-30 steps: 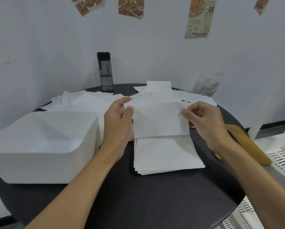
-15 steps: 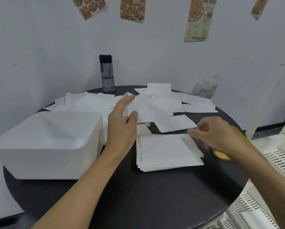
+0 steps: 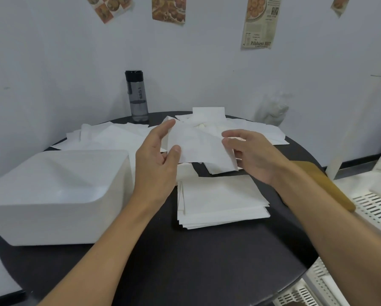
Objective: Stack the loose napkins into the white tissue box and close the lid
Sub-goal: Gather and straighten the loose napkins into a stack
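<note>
Two hands now meet at one napkin [image 3: 198, 144]. Half a second earlier the left hand [image 3: 156, 164] held it alone while the right hand [image 3: 251, 155] lay low beside the stack; the right has since risen to the sheet's right edge. Left thumb and forefinger pinch the left edge, the remaining fingers loosely spread. The right fingers [image 3: 233, 134] curl against the right edge, and we cannot tell whether they already grip. Directly below the fingers lies the squared stack [image 3: 222, 202] on the table [image 3: 185, 261]; beyond the fingertips, loose napkins [image 3: 110, 138] lie scattered. The white tissue box [image 3: 52, 195] stands just left of the left fingers, open, with no napkins visible inside. We judge that gathering continues, with boxing and lid closure yet to come.
</note>
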